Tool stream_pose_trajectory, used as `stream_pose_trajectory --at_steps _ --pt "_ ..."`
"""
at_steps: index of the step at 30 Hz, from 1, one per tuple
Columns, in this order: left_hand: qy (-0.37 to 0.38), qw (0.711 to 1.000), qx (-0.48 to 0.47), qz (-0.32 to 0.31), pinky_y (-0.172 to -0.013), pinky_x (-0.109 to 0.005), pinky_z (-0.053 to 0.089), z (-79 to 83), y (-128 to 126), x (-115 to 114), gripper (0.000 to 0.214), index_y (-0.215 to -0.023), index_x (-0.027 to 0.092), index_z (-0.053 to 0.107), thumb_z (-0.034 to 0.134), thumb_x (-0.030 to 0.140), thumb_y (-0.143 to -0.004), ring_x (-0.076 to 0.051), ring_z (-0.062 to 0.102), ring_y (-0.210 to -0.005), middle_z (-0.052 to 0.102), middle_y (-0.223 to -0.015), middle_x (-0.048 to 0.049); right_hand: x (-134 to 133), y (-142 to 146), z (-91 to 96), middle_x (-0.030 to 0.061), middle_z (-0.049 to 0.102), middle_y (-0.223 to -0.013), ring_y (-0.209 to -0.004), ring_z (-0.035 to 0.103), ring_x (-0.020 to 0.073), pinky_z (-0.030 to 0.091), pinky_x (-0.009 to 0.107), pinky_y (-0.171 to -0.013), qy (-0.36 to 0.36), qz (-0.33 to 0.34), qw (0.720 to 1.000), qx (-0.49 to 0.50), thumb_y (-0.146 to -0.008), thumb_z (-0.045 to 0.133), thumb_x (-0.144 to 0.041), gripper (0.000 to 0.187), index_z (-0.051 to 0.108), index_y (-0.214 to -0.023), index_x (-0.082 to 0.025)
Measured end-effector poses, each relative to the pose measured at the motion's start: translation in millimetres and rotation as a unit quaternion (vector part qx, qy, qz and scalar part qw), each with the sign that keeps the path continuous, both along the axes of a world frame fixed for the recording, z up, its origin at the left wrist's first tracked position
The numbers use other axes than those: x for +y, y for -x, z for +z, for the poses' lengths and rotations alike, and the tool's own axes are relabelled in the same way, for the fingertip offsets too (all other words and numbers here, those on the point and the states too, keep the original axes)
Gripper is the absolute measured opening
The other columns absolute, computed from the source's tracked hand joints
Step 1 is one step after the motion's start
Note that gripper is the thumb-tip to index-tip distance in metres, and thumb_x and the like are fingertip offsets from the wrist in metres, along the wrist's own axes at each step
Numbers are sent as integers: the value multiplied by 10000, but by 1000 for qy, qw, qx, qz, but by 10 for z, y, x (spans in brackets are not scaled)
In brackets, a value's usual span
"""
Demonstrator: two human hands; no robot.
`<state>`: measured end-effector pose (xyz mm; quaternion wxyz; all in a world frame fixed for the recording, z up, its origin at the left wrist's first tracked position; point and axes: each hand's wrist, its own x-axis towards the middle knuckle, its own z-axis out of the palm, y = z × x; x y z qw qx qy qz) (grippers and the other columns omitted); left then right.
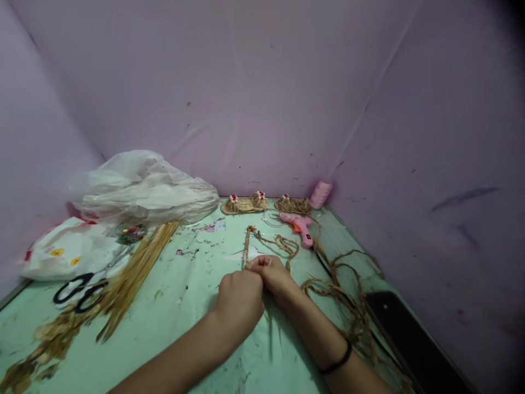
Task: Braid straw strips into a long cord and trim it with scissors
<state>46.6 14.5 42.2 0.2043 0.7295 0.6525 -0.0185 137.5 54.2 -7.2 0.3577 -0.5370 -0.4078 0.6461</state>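
Observation:
My left hand and my right hand meet at the middle of the green table, fingers curled together. Both pinch a braided straw rope that loops away from them toward the back. My left hand covers part of the right hand's fingers, so the exact grip is hidden. A black band sits on my right wrist.
Loose rope coils trail right of my right arm beside a black slab. A pink glue gun, small straw sandals and a pink spool stand at the back. Straw stalks, black scissors and plastic bags lie left.

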Motion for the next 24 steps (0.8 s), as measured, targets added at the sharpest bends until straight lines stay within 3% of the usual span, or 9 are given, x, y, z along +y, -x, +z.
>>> stream_pose_trajectory --at_steps 2,4,7,10,13,15,19,22,24 --pt "-24 999 -45 5 -616 -283 418 59 131 86 244 -803 117 661 472 239 -710 -220 613 -708 655 -771 -149 5 -14 4 -64 425 -368 -345 286 33 179 198 -387 -6 18 1000 8 -510 558 -156 36 533 -497 -132" --pt "-50 987 -133 73 -535 -246 404 103 270 208 257 -773 118 651 441 264 -744 -153 585 -554 646 -701 -108 10 -31 9 -78 374 -337 -321 236 25 128 204 -375 -9 42 999 16 -535 569 -190 89 518 -488 -136" --pt "79 930 -299 199 -384 -225 347 72 364 350 338 -1021 106 566 475 206 -711 -96 455 -332 609 -585 -28 12 -49 23 -87 340 -325 -314 201 20 94 207 -375 -16 63 997 30 -569 588 -254 162 506 -492 -137" --pt "207 852 -432 212 -350 -202 348 -60 340 401 188 -776 57 602 539 182 -651 -81 451 -333 572 -516 -25 12 -58 44 -50 457 -395 -347 305 32 142 197 -381 -25 72 995 59 -554 616 -273 173 518 -525 -133" --pt "244 808 -493 211 -344 -181 358 -198 333 427 147 -557 72 561 596 207 -601 -74 463 -345 543 -458 -26 30 -67 42 -24 529 -470 -392 363 43 198 189 -402 -30 88 994 55 -532 641 -262 171 543 -576 -128" --pt "244 808 -489 222 -320 -175 339 -263 356 452 123 -533 79 557 598 187 -578 -67 431 -311 508 -402 -5 52 -72 10 -26 534 -486 -412 368 45 237 184 -425 -57 102 993 30 -544 638 -249 157 544 -583 -130" --pt "216 846 -433 225 -282 -184 279 -312 385 480 103 -459 104 517 525 126 -560 -65 360 -257 443 -327 19 77 -82 -74 3 575 -546 -501 446 81 314 195 -494 -171 126 971 -111 -611 580 -202 77 558 -585 -133" --pt "186 875 -387 226 -281 -185 235 -286 358 459 117 -407 123 467 489 104 -521 -61 326 -254 401 -301 30 42 -93 -30 38 617 -586 -530 479 110 306 210 -495 -253 133 915 -286 -635 533 -167 96 625 -632 -138" --pt "177 887 -367 217 -287 -189 226 -262 330 439 119 -393 131 451 483 107 -505 -59 311 -255 380 -291 36 -4 -94 68 64 634 -590 -528 493 126 290 224 -490 -267 128 876 -381 -635 522 -162 136 657 -637 -144"
